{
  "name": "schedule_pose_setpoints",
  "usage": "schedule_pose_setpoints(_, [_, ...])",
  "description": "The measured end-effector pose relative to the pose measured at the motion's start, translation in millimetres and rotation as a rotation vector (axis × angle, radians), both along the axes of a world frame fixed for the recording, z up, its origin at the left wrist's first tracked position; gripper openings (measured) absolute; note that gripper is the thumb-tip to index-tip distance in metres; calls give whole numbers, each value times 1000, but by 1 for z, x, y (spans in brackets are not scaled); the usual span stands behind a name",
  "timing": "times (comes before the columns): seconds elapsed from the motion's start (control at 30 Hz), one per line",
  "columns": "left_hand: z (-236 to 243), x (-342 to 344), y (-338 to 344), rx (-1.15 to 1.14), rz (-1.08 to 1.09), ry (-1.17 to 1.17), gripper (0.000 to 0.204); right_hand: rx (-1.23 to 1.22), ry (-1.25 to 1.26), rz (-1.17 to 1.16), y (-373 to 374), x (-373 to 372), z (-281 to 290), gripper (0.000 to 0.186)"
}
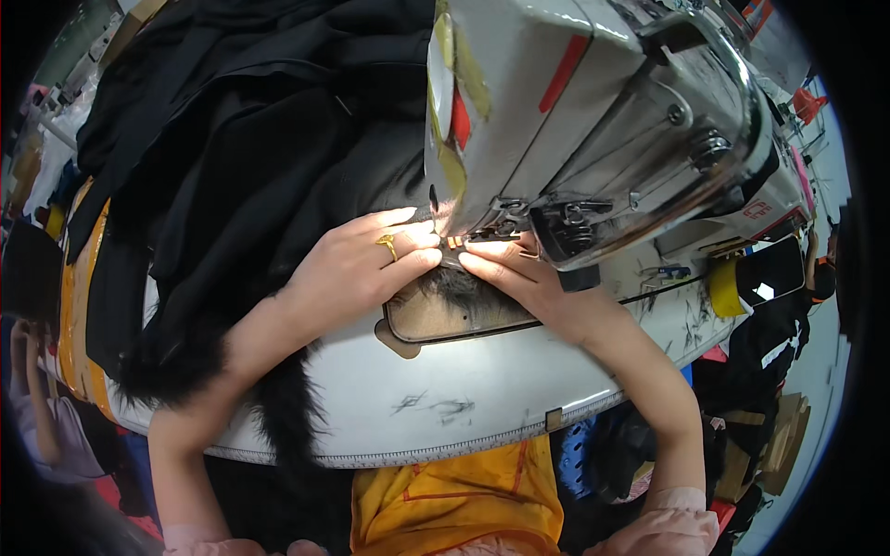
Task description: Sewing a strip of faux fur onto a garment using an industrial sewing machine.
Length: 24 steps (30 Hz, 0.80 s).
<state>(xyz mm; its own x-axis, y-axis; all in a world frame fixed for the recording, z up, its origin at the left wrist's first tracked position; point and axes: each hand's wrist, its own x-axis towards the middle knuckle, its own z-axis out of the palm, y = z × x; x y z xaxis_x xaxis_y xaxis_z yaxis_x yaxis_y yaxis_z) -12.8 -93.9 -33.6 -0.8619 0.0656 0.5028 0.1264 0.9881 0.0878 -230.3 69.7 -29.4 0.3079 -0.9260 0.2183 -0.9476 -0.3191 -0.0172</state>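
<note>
A white sewing machine (528, 102) stands at the upper right, its lit presser foot (454, 241) between my two hands. My left hand (357, 259), with a gold ring, is closed, its thumb and fingertips gripping black fabric (371, 190) left of the foot. Just right of the foot, my right hand (528, 283) pinches the fabric's edge between thumb and fingers. Dark fur trim (457, 289) shows below the fingertips. The piece right under the foot is partly hidden by my fingers. More black fur (289, 408) hangs beside my left forearm over the table's front edge.
A large heap of black cloth (222, 120) covers the table's left side. The white table (491, 389) has a ruler strip along its front edge. A tan plate (445, 315) lies below the needle area. Small tools (669, 273) and yellow tape (726, 287) sit at right.
</note>
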Motion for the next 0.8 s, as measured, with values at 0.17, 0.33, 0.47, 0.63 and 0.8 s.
schedule_pose_setpoints(0.17, [3,1,9,8,-19,28,29,163,-123,-8,9,-10,4,44])
schedule_pose_setpoints(0.33, [7,1,14,-119,-2,83,31,237,-162,-33,7,-11,5,45])
schedule_pose_setpoints(0.47, [9,0,14,-150,-7,76,32,287,-201,-29,5,-12,5,45])
schedule_pose_setpoints(0.63, [12,1,18,-173,114,81,35,304,-145,-27,2,-14,2,46])
schedule_pose_setpoints(0.8, [9,-1,18,-188,119,95,35,309,-92,-51,4,-17,-3,45])
